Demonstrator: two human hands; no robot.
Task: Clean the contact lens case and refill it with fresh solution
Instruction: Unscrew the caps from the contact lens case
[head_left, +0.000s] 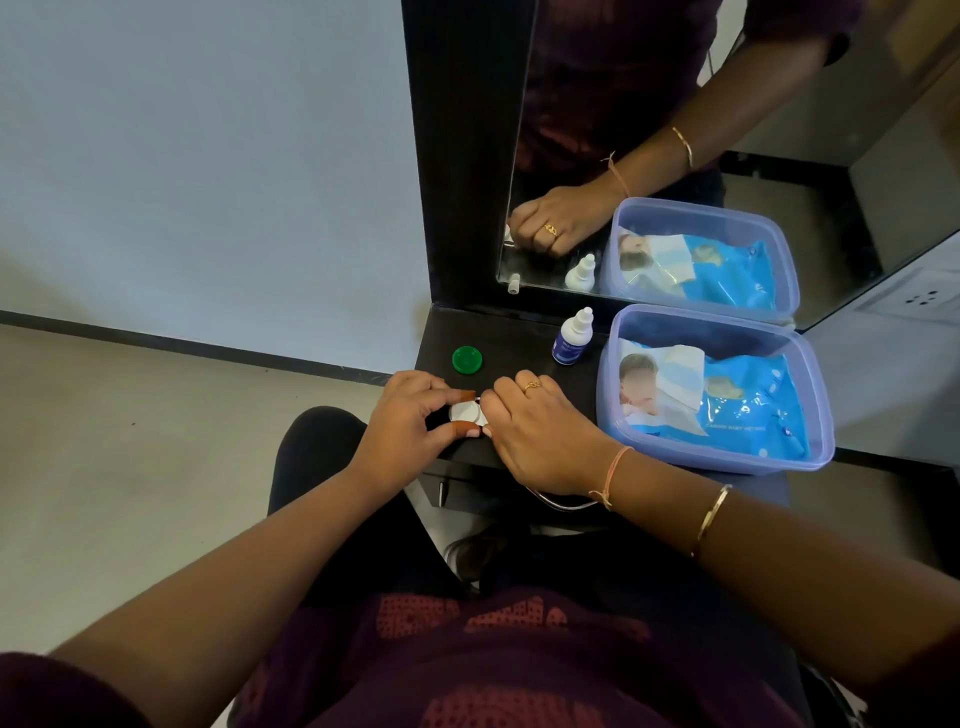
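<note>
A white contact lens case lies on the dark shelf near its front left corner. My left hand pinches the case's left end between thumb and fingers. My right hand covers the case's right end, its fingers curled over that part, which is hidden. A loose green cap lies flat on the shelf just behind my left hand. A small dropper bottle of solution, white with a blue label, stands upright behind my right hand.
A translucent blue plastic tub holding a blue pack of baby wipes fills the shelf's right side. A mirror in a black frame rises behind the shelf. The shelf's front edge is right under my wrists.
</note>
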